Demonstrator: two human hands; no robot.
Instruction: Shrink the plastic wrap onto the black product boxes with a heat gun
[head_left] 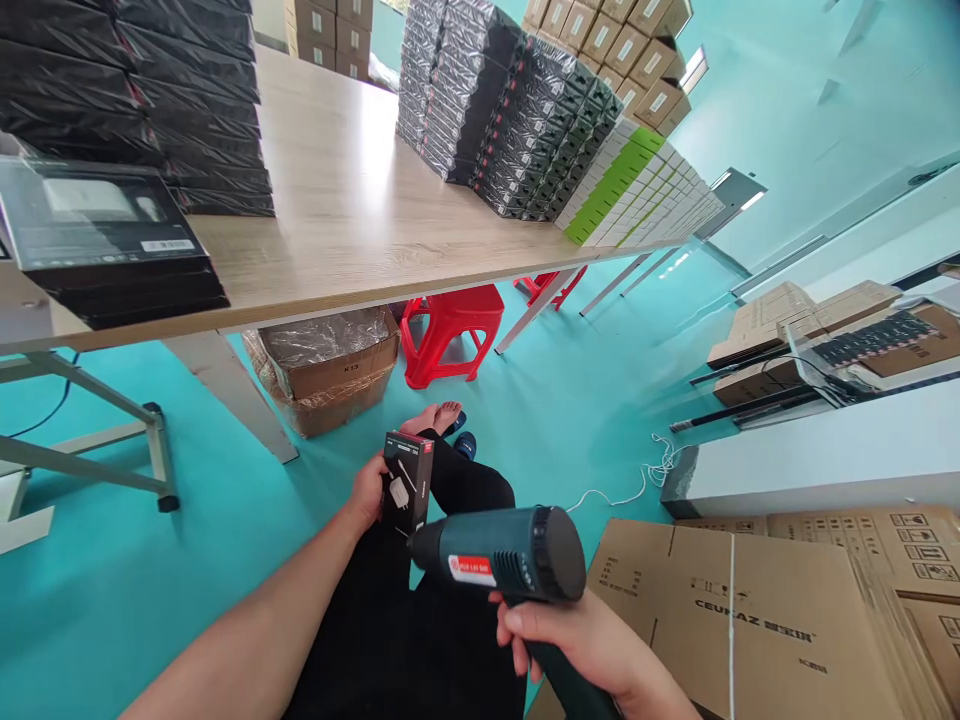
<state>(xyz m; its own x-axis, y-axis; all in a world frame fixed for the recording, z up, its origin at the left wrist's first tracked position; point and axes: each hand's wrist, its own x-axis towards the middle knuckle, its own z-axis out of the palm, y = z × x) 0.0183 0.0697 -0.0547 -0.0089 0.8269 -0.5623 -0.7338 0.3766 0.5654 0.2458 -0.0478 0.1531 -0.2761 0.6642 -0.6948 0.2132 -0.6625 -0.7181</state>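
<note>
My left hand [366,494] is closed around a small black product box [403,484] with a red corner and a picture of a white charger on its front. The box stands upright above my lap. My right hand [559,635] grips the handle of a dark green heat gun [499,552] with a red and white label. Its black nozzle points left, at the lower part of the box; whether it touches cannot be made out.
A wooden table [322,215] bears stacks of black wrapped boxes [195,100] and white-green boxes [637,195]. Beneath are a carton [341,375] and a red stool [457,325]. Flattened cartons [697,620] lean at my right; a white cable [622,497] lies on the floor.
</note>
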